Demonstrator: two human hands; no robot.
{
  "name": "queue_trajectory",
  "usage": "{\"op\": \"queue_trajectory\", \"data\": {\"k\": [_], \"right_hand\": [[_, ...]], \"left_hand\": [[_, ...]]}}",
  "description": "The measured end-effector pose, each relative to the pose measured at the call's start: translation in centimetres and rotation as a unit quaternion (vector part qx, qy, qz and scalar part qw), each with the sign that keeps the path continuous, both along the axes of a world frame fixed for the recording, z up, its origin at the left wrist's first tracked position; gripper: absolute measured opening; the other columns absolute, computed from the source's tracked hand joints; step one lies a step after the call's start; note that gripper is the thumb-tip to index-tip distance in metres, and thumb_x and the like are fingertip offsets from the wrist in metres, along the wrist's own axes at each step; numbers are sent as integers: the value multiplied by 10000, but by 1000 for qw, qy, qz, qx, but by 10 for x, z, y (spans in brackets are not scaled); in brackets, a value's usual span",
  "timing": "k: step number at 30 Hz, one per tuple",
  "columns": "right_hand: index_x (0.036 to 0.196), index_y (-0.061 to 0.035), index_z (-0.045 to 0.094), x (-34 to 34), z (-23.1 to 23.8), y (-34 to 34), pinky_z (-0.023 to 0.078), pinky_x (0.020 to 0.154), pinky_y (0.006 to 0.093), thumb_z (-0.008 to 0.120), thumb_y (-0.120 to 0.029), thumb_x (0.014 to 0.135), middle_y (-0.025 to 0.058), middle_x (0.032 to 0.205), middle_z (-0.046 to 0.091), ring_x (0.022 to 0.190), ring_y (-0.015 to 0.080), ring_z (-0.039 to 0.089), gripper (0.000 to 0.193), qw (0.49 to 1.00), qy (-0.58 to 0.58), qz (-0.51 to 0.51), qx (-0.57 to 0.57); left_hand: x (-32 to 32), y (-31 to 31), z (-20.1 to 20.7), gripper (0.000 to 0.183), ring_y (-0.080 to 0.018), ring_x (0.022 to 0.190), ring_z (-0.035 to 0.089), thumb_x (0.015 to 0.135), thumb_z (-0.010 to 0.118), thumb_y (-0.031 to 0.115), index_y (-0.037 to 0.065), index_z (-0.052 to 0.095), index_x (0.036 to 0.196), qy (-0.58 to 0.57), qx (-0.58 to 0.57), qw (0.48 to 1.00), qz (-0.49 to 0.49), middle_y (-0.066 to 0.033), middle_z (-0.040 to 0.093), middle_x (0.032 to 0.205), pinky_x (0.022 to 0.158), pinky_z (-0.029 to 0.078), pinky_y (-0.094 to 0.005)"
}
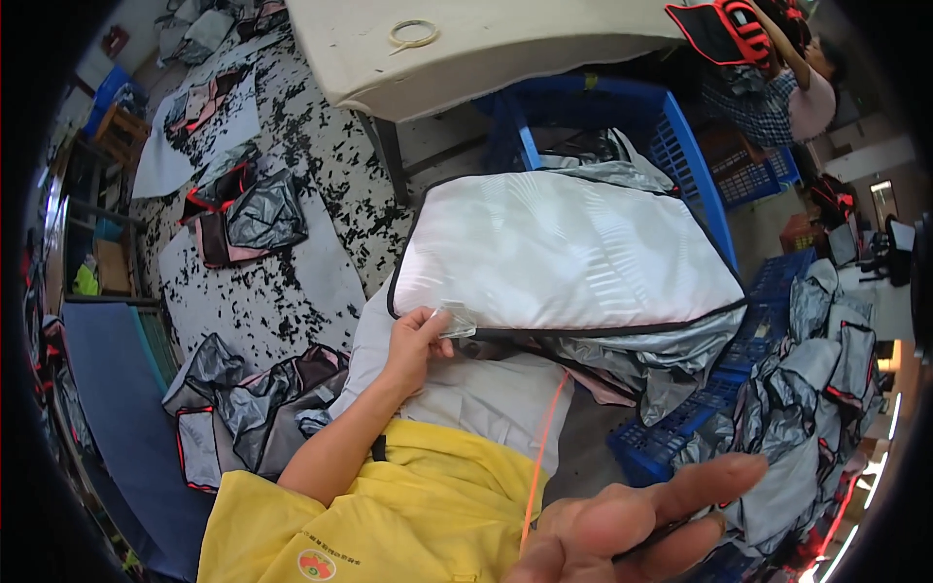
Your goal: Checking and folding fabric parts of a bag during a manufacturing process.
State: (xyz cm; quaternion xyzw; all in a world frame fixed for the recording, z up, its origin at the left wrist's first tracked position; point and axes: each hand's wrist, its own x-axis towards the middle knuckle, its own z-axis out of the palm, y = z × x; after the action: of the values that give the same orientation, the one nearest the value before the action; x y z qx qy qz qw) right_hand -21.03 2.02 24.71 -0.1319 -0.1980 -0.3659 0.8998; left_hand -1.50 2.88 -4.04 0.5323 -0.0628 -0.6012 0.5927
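A padded panel (569,257), white with faint leaf-like patterns and black edge binding, lies across my lap and the blue crate beyond. Silver foil-like fabric (671,355) hangs below its near edge. At the panel's near left corner, my left hand (416,345) pinches a small clear plastic piece (455,321) between thumb and fingers. Close to the camera at the lower right is my right hand (632,520), its fingers partly bent around a dark thing too hidden to name. An orange cord (547,442) runs from near the silver fabric down toward this hand.
A blue crate (685,146) holds more silver pieces. Silver bags (787,428) pile up at right and lie at left (262,408). Beyond stands a cream table (505,49) with a tape roll (413,35). Black scraps litter the floor. Another person (777,102) handles a red-and-black item.
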Motion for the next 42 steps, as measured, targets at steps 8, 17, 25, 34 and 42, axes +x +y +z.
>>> {"op": "queue_trajectory", "data": {"k": [8, 17, 25, 34, 42], "right_hand": [[1663, -257, 209, -15, -9, -4, 303, 1209, 556, 316, -355, 1162, 191, 1717, 117, 1428, 385, 503, 522, 987, 57, -110, -101], [1627, -41, 288, -47, -15, -99, 531, 1041, 517, 370, -465, 1135, 304, 1633, 357, 1337, 454, 567, 654, 880, 303, -296, -215], [1154, 1, 701, -187, -57, -363, 544, 886, 499, 476, -383, 1084, 250, 1050, 739, 1008, 426, 713, 450, 116, 833, -385, -379], [1263, -116, 730, -145, -175, -400, 497, 1072, 557, 498, -417, 1061, 278, 1321, 676, 1285, 467, 618, 431, -143, 919, -112, -350], [1200, 1, 691, -219, -182, -349, 515, 950, 583, 456, -504, 1076, 319, 1196, 695, 1132, 528, 646, 571, -85, 916, -213, -329]], "left_hand": [[-7, -5, 0, 238, -105, 543, 628, 995, 735, 254, 108, 616, 850, -2, -14, 1000, -4, -5, 638, 671, 517, 446, -223], [-5, -2, -14, 231, -108, 535, 620, 1000, 733, 249, 108, 607, 867, -13, -11, 1000, -1, -11, 655, 720, 497, 457, -221], [-14, -18, -9, 262, -108, 500, 608, 1011, 719, 238, 122, 581, 820, -3, -28, 999, -25, -9, 641, 686, 469, 444, -216], [-3, -5, 1, 225, -113, 526, 626, 1016, 708, 237, 76, 630, 880, -37, 9, 999, -24, -30, 685, 757, 495, 478, -232], [-7, 6, 15, 225, -117, 606, 675, 999, 710, 213, -6, 705, 947, -97, 19, 988, -122, -51, 721, 804, 573, 514, -281]]}}
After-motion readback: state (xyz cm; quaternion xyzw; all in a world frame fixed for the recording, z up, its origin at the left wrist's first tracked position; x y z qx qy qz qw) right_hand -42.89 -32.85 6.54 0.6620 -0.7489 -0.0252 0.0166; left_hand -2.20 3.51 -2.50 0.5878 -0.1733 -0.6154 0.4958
